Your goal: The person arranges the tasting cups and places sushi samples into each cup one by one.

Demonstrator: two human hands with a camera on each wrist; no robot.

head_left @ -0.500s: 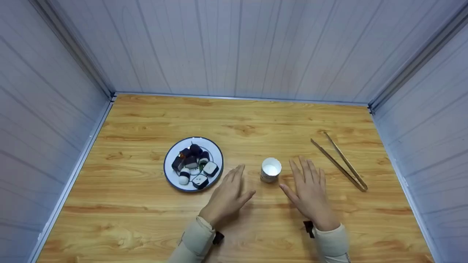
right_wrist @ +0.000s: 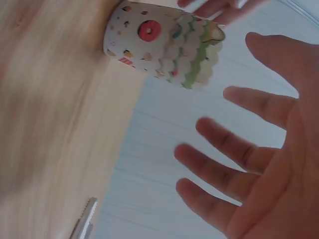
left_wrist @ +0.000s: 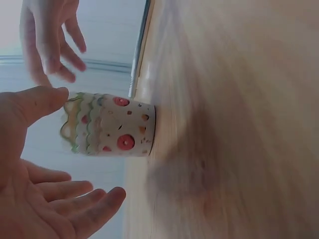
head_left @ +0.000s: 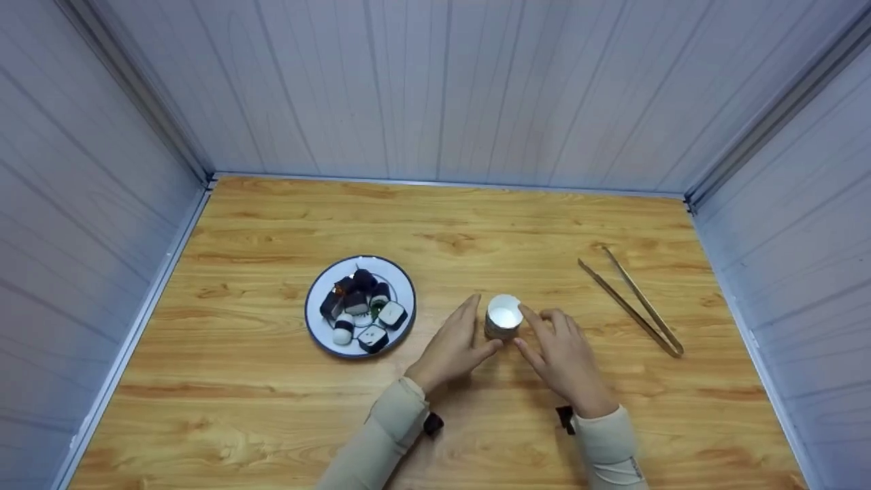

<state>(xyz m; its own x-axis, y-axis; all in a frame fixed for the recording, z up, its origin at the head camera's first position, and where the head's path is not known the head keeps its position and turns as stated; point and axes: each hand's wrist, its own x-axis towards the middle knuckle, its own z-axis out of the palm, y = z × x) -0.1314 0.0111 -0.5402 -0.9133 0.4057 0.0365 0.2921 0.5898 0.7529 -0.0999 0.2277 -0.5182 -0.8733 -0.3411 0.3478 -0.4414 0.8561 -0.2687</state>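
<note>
A nested stack of paper baking cups (head_left: pixel 501 330) with scalloped rims stands upright on the table between both hands. Doughnut-like prints and green wavy edges show on the stack (left_wrist: pixel 114 124) in the left wrist view. My left hand (head_left: pixel 452 347) is at its left, fingers fairly straight and thumb tip near the front of the stack. From the right, my right hand (head_left: pixel 565 357) reaches in with relaxed, spread fingers, its index fingertip overlapping the rim in the head view. A gap shows between the right fingers (right_wrist: pixel 249 102) and the cups in the right wrist view.
Left of the hands, a blue-rimmed white plate (head_left: pixel 403 289) bears several sushi-like pieces (head_left: pixel 391 314), dark and white. Metal tongs (head_left: pixel 643 299) lie spread on the wooden table (head_left: pixel 272 422) at the right. Pale panel walls (head_left: pixel 442 88) enclose the back and sides.
Both hands have moved inward toward the paper cups, the left hand rightward and the right hand leftward. The right fingers are more bent than before. Cups, plate and tongs stay put.
</note>
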